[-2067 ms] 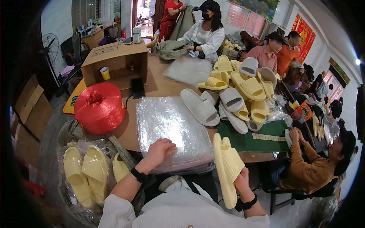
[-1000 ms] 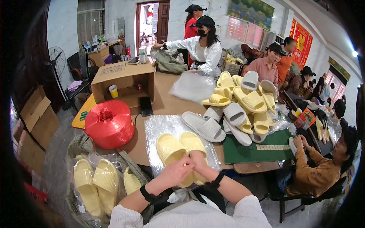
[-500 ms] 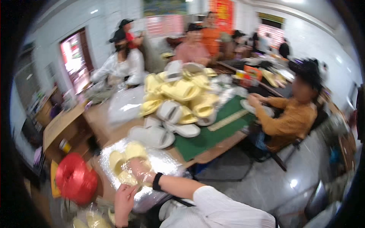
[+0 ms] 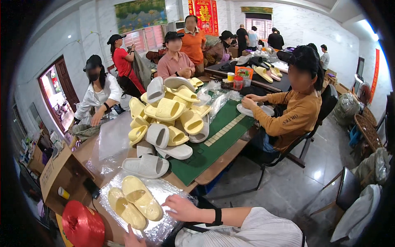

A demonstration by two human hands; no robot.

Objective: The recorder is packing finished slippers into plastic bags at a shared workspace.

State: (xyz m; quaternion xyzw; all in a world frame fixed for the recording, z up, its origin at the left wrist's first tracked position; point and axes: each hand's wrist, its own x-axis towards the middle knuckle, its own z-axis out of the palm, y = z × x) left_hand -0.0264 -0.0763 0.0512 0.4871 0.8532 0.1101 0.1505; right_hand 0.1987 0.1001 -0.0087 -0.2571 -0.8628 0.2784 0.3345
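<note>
Lying side by side, two yellow slippers [image 4: 142,200] top a stack of clear plastic [image 4: 163,189] at the near edge of the bench [image 4: 220,161]. The worker's right hand [image 4: 181,208], its grip spread and empty, rests on the plastic beside them; the left hand [image 4: 133,238], cut off below, has one finger near a heel, its grip impossible to judge. Beyond rises a heap of yellow and grey slippers [image 4: 166,111].

I log a slipper workshop: slipper heap [image 4: 166,110] toward ten o'clock, clear plastic bags [image 4: 166,185] at seven, red twine roll [image 4: 83,225] at eight, seated co-worker [image 4: 297,107] at three, shoe-strewn black table [image 4: 216,72] at one.
</note>
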